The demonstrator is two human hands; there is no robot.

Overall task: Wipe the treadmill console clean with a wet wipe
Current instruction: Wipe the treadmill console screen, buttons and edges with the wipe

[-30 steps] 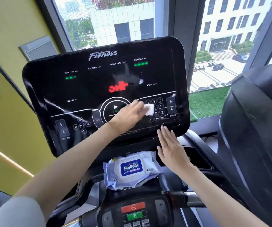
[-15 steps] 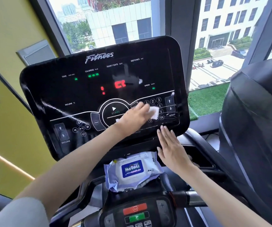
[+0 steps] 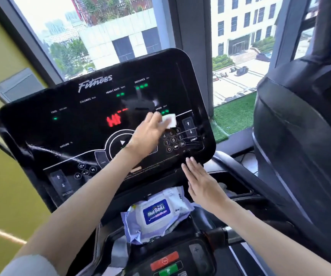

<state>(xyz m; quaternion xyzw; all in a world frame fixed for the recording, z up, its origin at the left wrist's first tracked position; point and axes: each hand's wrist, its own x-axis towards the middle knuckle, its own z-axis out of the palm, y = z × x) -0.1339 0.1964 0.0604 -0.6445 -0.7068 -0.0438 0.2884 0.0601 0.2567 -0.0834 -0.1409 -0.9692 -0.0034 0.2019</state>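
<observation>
A small white wet wipe [image 3: 169, 120], folded into a square, lies against the glossy black treadmill console [image 3: 80, 124]. It sits on the right side, just above the number keypad [image 3: 172, 139] and below the word SPEED. The left hand [image 3: 148, 134] presses it to the panel with fingers stretched out flat over it, not curled around it. Most of the wipe pokes out beyond the fingertips.

The right hand [image 3: 202, 182] is open and flat, fingers straight and together, holding nothing. Its fingertips reach the console's lower right edge, probably to steady the tilted panel against the rubbing.

The console surface shows pale smears and streaks on its left half, so the job looks unfinished. Red letters [image 3: 113, 120] and small green lights glow on the display.

Below the console, a soft pack of wipes [image 3: 156, 212] with a blue label rests on the ledge within easy reach. Behind everything, windows [image 3: 110, 36] show buildings outside.
</observation>
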